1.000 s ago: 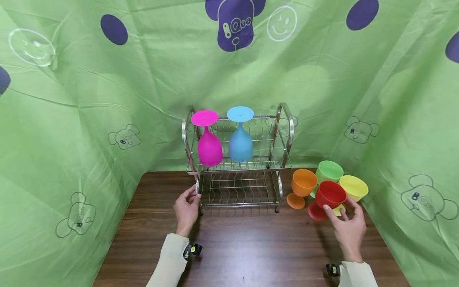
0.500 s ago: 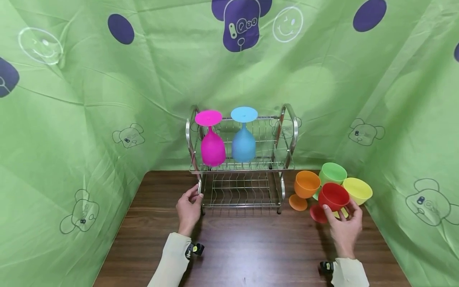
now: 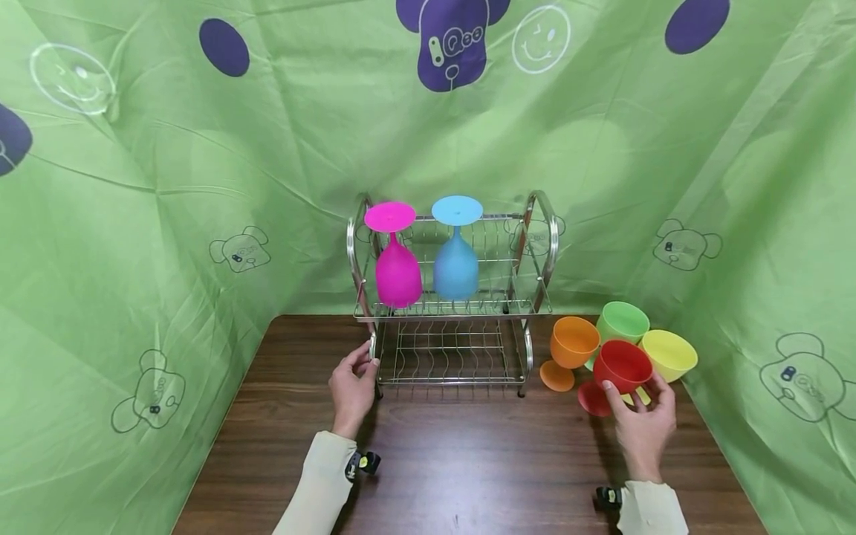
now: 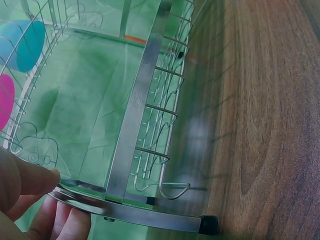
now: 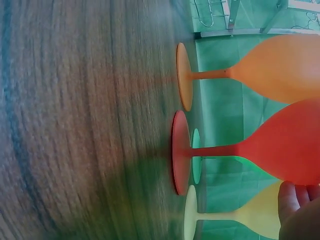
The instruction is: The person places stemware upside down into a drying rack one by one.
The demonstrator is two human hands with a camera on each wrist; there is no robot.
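My left hand (image 3: 352, 388) pinches the left leg of a two-tier metal dish rack (image 3: 444, 382), thumb on one side and fingers on the other. On the right, my right hand (image 3: 645, 427) holds the bowl of an upright red wine goblet (image 3: 622, 368) between thumb and fingers. Its foot (image 5: 181, 152) is at the tabletop; whether it touches, I cannot tell. Around it stand an orange goblet (image 3: 574, 343), a green goblet (image 3: 622, 323) and a yellow goblet (image 3: 669, 355). A magenta goblet (image 3: 398, 276) and a blue goblet (image 3: 456, 273) sit upside down on the upper tier.
The rack stands at the back of a dark wooden table (image 3: 455, 461). Green printed cloth (image 3: 281, 148) hangs behind and on both sides. The goblets on the right are close together, near the right cloth. The rack's lower tier (image 3: 451, 349) is bare wire.
The head view has shifted slightly. My right wrist has moved a little left while the fingers stay at the red goblet's bowl. The left hand keeps its place on the rack.
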